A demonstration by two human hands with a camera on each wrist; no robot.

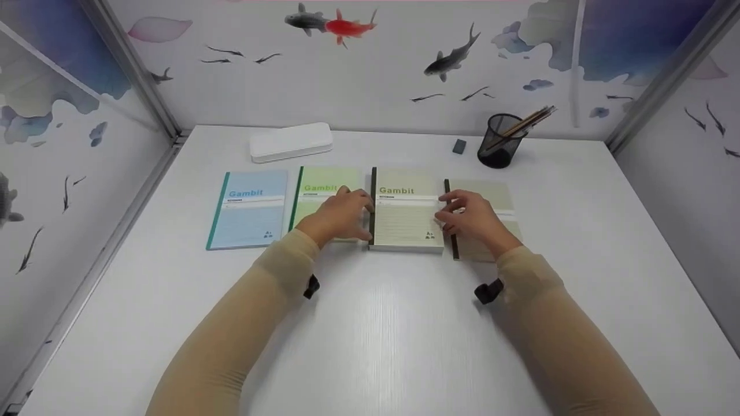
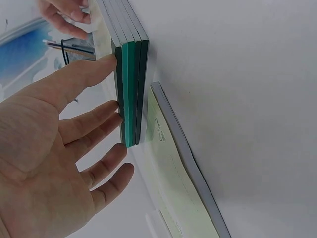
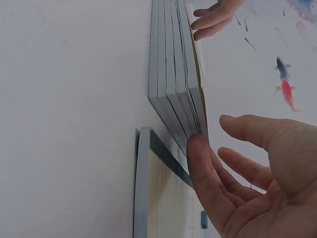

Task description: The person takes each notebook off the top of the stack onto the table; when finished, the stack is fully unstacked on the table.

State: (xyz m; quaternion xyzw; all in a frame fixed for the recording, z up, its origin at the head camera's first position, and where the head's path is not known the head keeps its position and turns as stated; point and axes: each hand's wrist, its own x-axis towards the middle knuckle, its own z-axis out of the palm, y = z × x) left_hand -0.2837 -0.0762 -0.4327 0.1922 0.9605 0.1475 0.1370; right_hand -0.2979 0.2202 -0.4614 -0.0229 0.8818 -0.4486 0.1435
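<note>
A squared stack of several notebooks lies between my two hands, a cream "Gambit" notebook (image 1: 404,222) on top. My left hand (image 1: 338,215) reaches over a green notebook (image 1: 315,178), its thumb and fingertips at the stack's spine side. Dark and teal spines (image 2: 130,94) show there in the left wrist view. On the opposite side, my right hand (image 1: 471,215) has a fingertip at the page edges (image 3: 176,74), its other fingers spread loosely. Beneath the right hand lies a tan notebook (image 1: 491,193), partly covered. A blue notebook (image 1: 251,222) rests farthest left, near the green one.
Behind the notebooks, a white case (image 1: 292,143) sits at the back left of the white table (image 1: 370,346). A small dark eraser (image 1: 459,146) and a black mesh cup (image 1: 498,147) with pencils stand back right. Printed panels (image 1: 370,75) wall in the table.
</note>
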